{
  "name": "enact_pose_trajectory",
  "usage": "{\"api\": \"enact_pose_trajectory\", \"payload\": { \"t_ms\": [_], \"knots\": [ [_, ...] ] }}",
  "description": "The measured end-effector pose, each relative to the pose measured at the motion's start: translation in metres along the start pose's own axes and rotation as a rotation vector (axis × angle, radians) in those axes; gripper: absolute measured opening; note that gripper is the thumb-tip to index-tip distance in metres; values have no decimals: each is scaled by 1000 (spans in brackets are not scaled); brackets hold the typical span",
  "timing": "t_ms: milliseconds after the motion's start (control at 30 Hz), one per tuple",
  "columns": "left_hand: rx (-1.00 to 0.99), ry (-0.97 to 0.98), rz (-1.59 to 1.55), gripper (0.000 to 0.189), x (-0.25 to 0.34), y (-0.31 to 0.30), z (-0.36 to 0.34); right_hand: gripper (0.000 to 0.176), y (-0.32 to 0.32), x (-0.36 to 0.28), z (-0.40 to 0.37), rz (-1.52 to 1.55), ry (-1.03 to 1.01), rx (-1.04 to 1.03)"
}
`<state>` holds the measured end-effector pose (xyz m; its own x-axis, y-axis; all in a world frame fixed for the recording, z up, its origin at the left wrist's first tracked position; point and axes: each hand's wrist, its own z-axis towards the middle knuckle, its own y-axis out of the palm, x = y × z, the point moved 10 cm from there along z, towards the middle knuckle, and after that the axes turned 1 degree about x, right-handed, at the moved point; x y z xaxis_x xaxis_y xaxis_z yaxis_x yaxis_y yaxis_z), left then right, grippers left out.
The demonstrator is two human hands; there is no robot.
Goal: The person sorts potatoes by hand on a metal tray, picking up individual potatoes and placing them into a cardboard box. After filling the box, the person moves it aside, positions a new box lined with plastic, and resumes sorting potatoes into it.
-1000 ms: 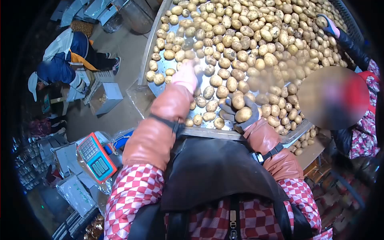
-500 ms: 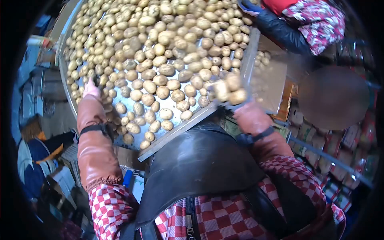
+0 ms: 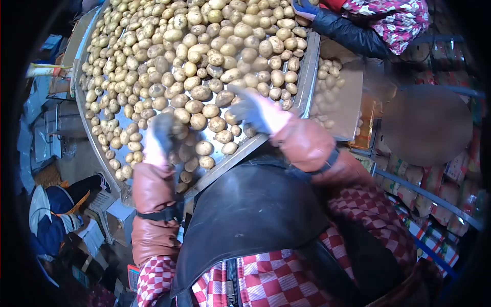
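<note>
Many potatoes [image 3: 199, 92] lie on a metal table [image 3: 121, 120] with a raised rim. Over its lower left part is my left hand [image 3: 160, 134], in a dark glove and blurred by motion, beside several potatoes; its fingers cannot be made out clearly. My right hand [image 3: 255, 111], also gloved, reaches in over the near right rim with its fingers stretched out and apart, above the potatoes and holding none.
A box with more potatoes [image 3: 326, 97] stands right of the table, next to a cardboard flap [image 3: 347, 110]. Another person's gloved hand [image 3: 306, 7] rests at the table's upper right corner. Blue rails and packed boxes are at the right, bags and cartons at the left.
My left hand has moved right and nearer to my body. My right hand, which held several potatoes near the rim, has let them go and moved left over the table.
</note>
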<state>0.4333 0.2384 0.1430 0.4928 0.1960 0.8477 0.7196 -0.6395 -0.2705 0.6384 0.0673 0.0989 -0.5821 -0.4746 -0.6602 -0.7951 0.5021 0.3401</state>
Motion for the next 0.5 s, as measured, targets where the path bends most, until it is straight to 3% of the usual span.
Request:
{"api": "enact_pose_trajectory", "payload": {
  "t_ms": [33, 67, 100, 167, 200, 233, 267, 300, 367, 433, 467, 500],
  "knots": [
    [24, -5, -36, 31, 1, 23, -5, 67, 43, -2, 1, -247, 89, -91],
    [59, 100, -152, 30, 4, 46, -7, 65, 73, -11, 3, -437, -39, -233],
    [97, 206, -267, 30, 8, 56, -8, 62, 99, -38, 2, -978, -591, -132],
    [-60, 52, -267, 29, 19, 67, -4, 51, 113, -42, 6, -739, -887, -139],
    [0, 116, -155, 30, 0, 62, 5, 48, 105, -22, 27, -624, -553, -184],
    [51, 734, 306, 29, 16, 66, 9, 45, 98, 6, 37, -509, -216, -231],
    [81, 244, -304, 26, -28, 56, 29, 40, 101, 15, 42, -5, -128, -281],
    [118, -248, -909, 23, -69, 81, 23, 42, 115, 10, 37, 208, -214, -418],
    [167, 176, -275, 22, -1, 71, 7, 47, 116, -30, 8, -218, -664, -374],
    [144, 317, -47, 23, 17, 72, 7, 51, 106, -35, 1, -368, -503, -350],
    [66, 296, 152, 25, 17, 79, 17, 52, 99, -32, 5, -381, -462, -341],
    [63, 261, 165, 25, 40, 82, 11, 57, 105, -66, -12, -472, -906, -275]
  ]
}}
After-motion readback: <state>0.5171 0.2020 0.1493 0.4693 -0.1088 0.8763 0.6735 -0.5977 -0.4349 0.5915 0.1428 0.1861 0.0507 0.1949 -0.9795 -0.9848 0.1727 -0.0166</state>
